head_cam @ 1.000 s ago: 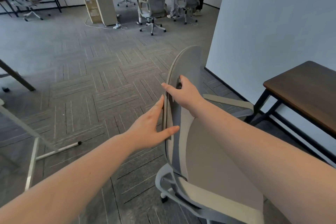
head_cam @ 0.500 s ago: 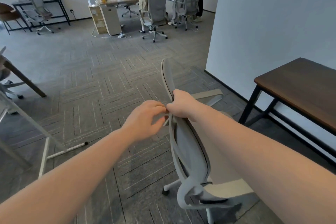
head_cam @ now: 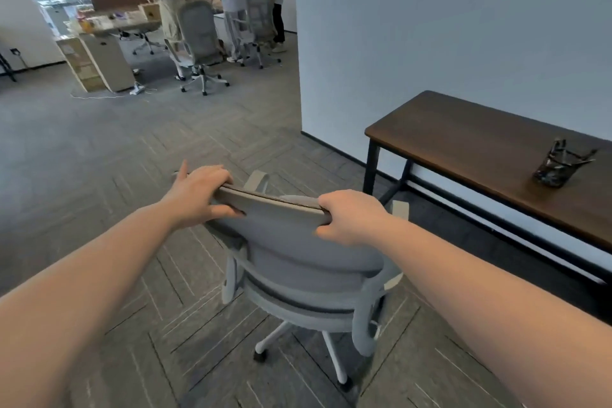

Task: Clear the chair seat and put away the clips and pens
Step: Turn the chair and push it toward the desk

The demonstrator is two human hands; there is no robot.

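Note:
A grey office chair stands right in front of me, its back turned toward me. My left hand grips the left end of the backrest's top edge. My right hand is closed around the right end of that edge. The backrest hides the seat, so nothing on it shows. A dark mesh pen holder stands on the brown table at the right, with something dark sticking out of it. No clips or loose pens are visible.
A white wall runs behind the table. Grey carpet surrounds the chair. Far back, several people stand around desks with two grey chairs and a cabinet.
The chair has swung round from edge-on to back-facing me. My hands have spread apart from the middle to the two ends of the backrest top. The view rose, revealing the pen holder.

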